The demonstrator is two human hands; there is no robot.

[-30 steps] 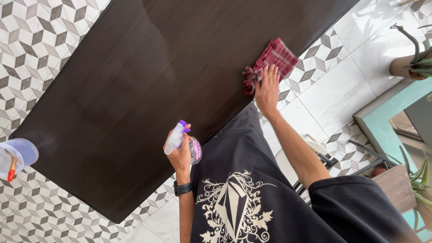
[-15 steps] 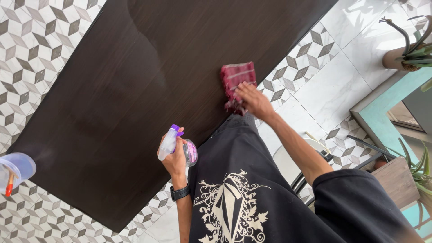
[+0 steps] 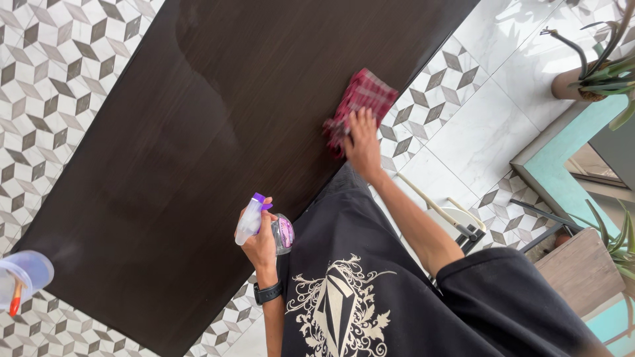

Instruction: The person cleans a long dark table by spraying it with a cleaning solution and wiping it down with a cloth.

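A red checked cloth (image 3: 360, 99) lies flat on a dark wooden table (image 3: 198, 132) at its right edge, upper centre-right of the frame, with the right hand (image 3: 362, 142) pressed on its near end, fingers spread flat rather than closed around it. The left hand (image 3: 261, 243), lower centre, is clamped around a spray bottle (image 3: 254, 218) with a purple trigger, held upright just off the table's near edge; a black watch (image 3: 268, 293) sits on that wrist.

The tabletop shows a faint, paler sheen running from the top centre down toward the middle, which reads as damp or freshly wiped wood, while the broad lower-left stretch looks matt and even. Judged from that alone, the cloth is working 1 edge and much of the surface may remain; how much has been covered cannot be told for sure.

Beyond the table, a patterned grey-and-white tile floor (image 3: 40, 79) fills the left side. A clear plastic container (image 3: 20, 277) with an orange item inside sits at lower left. At right are 2 potted plants (image 3: 592, 69), a teal frame (image 3: 552, 172) and a chair (image 3: 456, 221).
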